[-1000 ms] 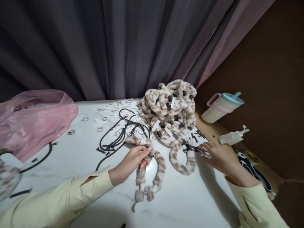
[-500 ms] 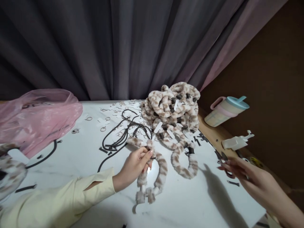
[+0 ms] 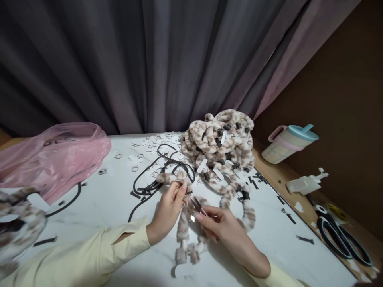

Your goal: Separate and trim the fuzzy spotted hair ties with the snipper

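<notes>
My left hand pinches a fluffy white-and-brown plush strap that hangs in a loop towards the table's near side. A short dark cord end pokes out beside my fingertips. In my right hand is a pair of small scissors, its dark pointed blades just right of that cord end. Whether the blades touch the cord, I cannot tell. Behind both hands lies a tangle of black cord, and to its right rises a heap of similar plush straps with dark bindings and white tags.
A pink plastic bag lies at the left, with another plush piece in front. Metal rings are scattered at the back. Along the right edge are black-handled scissors, a white bottle and a tumbler.
My right hand has swung in from the right edge, bringing the small scissors up to my left fingertips. My left hand keeps its hold on the plush strap. The view has shifted slightly.
</notes>
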